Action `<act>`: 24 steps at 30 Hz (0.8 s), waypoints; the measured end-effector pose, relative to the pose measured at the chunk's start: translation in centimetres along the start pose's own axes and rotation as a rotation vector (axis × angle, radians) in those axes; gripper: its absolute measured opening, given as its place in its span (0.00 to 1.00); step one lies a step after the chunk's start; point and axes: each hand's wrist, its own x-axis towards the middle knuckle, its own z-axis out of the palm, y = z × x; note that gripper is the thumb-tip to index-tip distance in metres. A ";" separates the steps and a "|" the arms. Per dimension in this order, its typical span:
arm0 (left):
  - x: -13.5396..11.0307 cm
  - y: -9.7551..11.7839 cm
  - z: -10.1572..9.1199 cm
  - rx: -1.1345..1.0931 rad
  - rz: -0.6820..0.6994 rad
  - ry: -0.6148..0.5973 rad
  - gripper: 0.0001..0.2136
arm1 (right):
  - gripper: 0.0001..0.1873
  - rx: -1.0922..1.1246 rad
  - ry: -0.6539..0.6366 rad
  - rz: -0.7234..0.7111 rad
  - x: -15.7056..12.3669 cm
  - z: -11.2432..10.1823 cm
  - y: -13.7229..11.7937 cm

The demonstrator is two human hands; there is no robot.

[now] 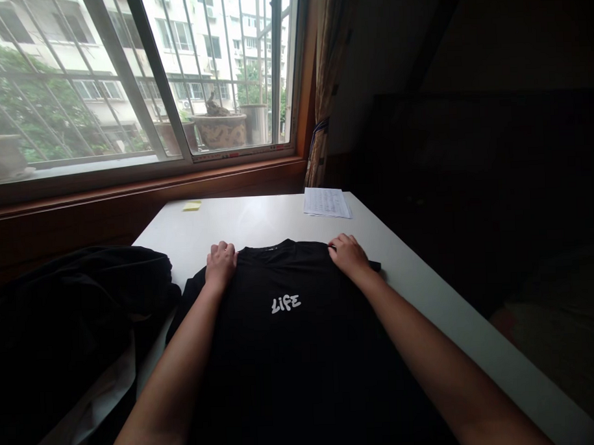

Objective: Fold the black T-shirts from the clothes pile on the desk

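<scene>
A black T-shirt [301,352] with white lettering on its chest lies spread on the white table [258,217], collar toward the window. At its left shoulder seam, my left hand [221,264] has its fingers curled closed on the fabric. My right hand [347,253] pinches the cloth at the right shoulder, thumb and fingers together. Both sleeves stick out beyond my hands, the left one partly behind my forearm. The lower part of the shirt runs out of view at the bottom.
Dark clothing [85,288] is heaped along the table's left side. A yellow sticky note [192,205] lies at the far left of the table, and printed papers [326,202] lie at the far right corner. Beyond the table are a barred window [140,78] and a tied curtain [322,118].
</scene>
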 end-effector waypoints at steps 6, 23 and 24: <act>-0.1 -0.1 0.1 -0.004 0.005 0.013 0.10 | 0.20 0.155 -0.047 -0.134 1.1 4.7 -6.0; -0.2 -0.1 0.1 -0.011 -0.036 0.020 0.10 | 0.24 0.268 -0.053 -0.361 -0.6 5.7 -7.6; -0.2 -0.1 0.1 -0.012 -0.038 0.018 0.10 | 0.24 0.268 -0.055 -0.362 -0.7 5.6 -7.7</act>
